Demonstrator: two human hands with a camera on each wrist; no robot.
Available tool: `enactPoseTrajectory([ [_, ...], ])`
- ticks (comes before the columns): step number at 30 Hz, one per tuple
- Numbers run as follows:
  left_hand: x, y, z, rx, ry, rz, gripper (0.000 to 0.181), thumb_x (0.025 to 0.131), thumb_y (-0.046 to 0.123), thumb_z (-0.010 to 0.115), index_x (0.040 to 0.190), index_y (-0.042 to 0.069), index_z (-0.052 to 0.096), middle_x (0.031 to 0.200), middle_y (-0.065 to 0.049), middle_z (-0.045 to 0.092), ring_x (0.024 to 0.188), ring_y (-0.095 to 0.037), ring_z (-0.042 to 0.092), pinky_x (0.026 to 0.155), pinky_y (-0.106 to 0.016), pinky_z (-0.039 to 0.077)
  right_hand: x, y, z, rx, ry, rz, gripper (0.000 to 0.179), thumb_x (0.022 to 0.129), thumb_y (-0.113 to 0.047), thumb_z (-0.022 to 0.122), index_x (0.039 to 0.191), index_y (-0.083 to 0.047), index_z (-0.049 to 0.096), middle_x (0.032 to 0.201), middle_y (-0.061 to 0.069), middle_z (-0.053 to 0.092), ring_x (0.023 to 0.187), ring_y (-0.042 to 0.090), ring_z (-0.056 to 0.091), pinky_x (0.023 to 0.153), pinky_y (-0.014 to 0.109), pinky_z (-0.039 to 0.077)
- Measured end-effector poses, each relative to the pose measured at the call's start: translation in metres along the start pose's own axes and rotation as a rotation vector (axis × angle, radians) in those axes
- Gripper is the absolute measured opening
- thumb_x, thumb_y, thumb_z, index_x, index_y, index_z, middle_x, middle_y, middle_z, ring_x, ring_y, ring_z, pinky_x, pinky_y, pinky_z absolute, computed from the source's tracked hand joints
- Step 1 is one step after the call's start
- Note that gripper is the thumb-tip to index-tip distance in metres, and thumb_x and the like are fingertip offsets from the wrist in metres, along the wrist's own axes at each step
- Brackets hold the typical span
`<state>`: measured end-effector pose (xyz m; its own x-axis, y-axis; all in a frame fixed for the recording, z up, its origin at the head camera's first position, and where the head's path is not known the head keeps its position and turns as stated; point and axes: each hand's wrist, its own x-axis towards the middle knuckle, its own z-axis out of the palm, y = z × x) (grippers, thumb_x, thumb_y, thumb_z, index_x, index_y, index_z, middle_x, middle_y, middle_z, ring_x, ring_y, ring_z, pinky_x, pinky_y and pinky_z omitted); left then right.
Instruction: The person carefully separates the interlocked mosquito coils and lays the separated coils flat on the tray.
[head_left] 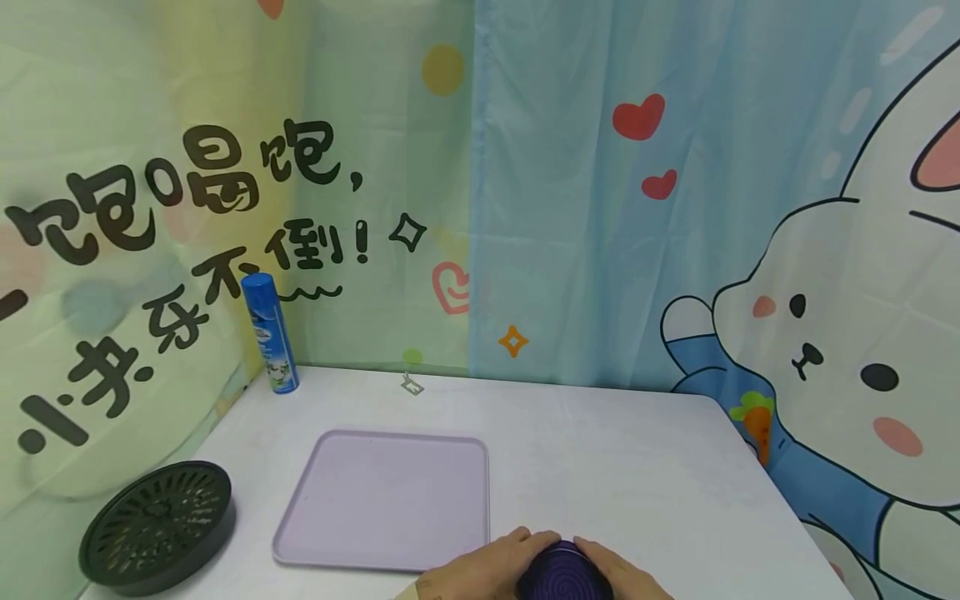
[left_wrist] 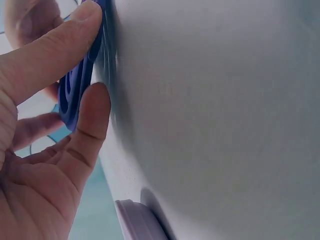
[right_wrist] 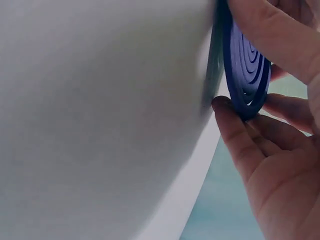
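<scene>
A dark purple mosquito coil [head_left: 566,573], a flat round spiral, is between my two hands at the bottom of the head view. My left hand [head_left: 487,567] grips its left edge, thumb over the face and fingers round the rim. On the opposite edge my right hand [head_left: 618,571] holds it in the same way. Both wrist views show the coil [right_wrist: 245,65] nearly edge-on, close over the white table [right_wrist: 100,125]. In the left wrist view my left thumb and fingers partly hide the coil [left_wrist: 75,92].
Left of my hands lies a pale purple tray [head_left: 390,500]. A round black slotted mosquito coil holder [head_left: 161,525] stands at the table's left edge, and a blue spray can [head_left: 270,333] at the back left corner. A printed curtain [head_left: 570,250] hangs behind the table.
</scene>
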<state>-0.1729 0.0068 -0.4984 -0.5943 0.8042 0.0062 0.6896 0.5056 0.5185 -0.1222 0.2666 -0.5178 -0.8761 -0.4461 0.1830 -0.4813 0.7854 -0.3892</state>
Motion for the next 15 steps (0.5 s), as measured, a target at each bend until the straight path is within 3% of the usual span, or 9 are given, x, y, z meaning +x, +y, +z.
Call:
enactPoseTrajectory([
  [6,0.002,0.000,-0.005,-0.084,-0.008,0.011,0.086,0.080,0.037,0.087,0.152,0.022,0.041,0.128,0.008,0.061,0.115,0.000,0.054,0.090,-0.021,0.051,0.002,-0.002,-0.008,0.142,-0.081,0.116,0.089,0.079,-0.048,0.081,0.148,-0.005,0.046,0.141,0.017,0.060,0.124,0.029,0.062,0.090,0.047,0.057],
  [9,0.005,-0.001,-0.006,-0.142,-0.006,0.019,0.084,0.080,0.033,0.088,0.150,0.020,0.043,0.131,0.008,0.062,0.118,-0.001,0.054,0.092,-0.021,0.050,0.003,0.001,-0.011,0.207,-0.113,0.136,0.085,0.082,-0.045,0.080,0.148,-0.003,0.046,0.135,0.017,0.063,0.112,0.015,0.065,0.083,0.038,0.058],
  [12,0.006,-0.003,-0.005,-0.163,0.023,0.070,0.080,0.080,0.026,0.088,0.148,0.016,0.046,0.131,0.005,0.063,0.116,0.000,0.057,0.091,-0.019,0.051,0.002,0.005,-0.012,0.259,-0.074,0.071,0.072,0.089,-0.036,0.075,0.145,0.001,0.047,0.124,0.018,0.066,0.100,0.000,0.062,0.076,0.028,0.056],
  [15,0.005,-0.005,-0.004,-0.155,0.055,0.116,0.079,0.081,0.019,0.086,0.148,0.013,0.044,0.127,0.001,0.067,0.107,0.001,0.060,0.085,-0.014,0.050,0.001,0.007,-0.013,0.261,0.001,-0.034,0.057,0.094,-0.023,0.069,0.139,0.007,0.050,0.116,0.018,0.069,0.096,-0.003,0.063,0.071,0.024,0.057],
])
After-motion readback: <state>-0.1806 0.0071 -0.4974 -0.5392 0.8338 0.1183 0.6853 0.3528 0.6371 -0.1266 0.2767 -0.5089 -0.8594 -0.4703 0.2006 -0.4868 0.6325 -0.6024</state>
